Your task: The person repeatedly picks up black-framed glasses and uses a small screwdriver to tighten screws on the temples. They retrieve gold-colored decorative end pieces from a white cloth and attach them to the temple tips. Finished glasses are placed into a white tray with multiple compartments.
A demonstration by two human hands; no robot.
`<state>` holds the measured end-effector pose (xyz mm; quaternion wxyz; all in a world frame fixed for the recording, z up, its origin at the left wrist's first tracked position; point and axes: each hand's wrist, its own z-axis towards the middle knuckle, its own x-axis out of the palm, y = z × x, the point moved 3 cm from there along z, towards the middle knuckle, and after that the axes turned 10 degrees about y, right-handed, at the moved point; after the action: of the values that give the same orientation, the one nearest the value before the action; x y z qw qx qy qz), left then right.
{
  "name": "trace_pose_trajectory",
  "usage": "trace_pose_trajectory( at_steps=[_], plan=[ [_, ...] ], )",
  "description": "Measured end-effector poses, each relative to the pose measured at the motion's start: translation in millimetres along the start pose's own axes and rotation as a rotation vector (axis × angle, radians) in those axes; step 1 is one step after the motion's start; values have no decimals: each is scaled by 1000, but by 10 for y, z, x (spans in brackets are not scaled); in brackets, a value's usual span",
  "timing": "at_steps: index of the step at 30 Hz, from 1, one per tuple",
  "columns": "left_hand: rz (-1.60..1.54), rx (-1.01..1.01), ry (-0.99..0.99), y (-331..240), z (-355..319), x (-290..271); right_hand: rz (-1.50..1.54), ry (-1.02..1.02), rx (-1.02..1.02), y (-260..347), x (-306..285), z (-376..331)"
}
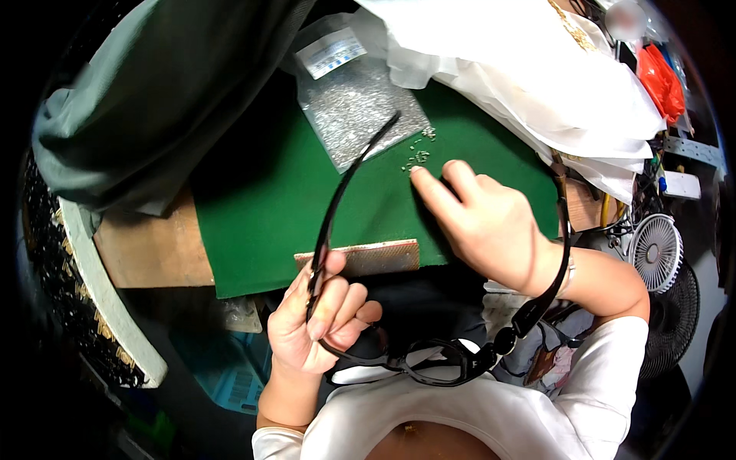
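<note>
Tiny silvery pieces (421, 157): seen in the head view, scattered in a loose group on the green mat (253, 222), beside the near right corner of the clear bag (356, 107).
Right hand (491, 218): lowered over the mat, its visible fingers spread, one fingertip set at the near edge of the pieces.
Left hand (318, 318): held nearer the body, fingers curled inward, partly crossed by black eyeglasses (535, 313).
Grip: whether anything small is pinched by either hand's fingers cannot be told.
Clear bag: filled with similar pieces, laid flat.
Wooden counter (153, 249): partly covered by the mat.
</note>
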<state>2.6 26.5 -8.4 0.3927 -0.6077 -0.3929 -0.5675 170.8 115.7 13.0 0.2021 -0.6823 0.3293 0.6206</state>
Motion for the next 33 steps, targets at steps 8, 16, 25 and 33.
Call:
trace_pose_trajectory(
  at_steps=[8,16,25,33],
  plan=[
    [-156,-53,-73,74,3,-19,1753,822,58,390,-376,145],
    [-136,-51,-132,112,-20,-17,1812,927,115,408,-301,115],
    [-30,-49,-208,140,-50,-3,2029,1007,256,444,-285,55],
    [-4,-35,-128,133,-19,-83,2012,903,259,435,-127,26]
  ],
)
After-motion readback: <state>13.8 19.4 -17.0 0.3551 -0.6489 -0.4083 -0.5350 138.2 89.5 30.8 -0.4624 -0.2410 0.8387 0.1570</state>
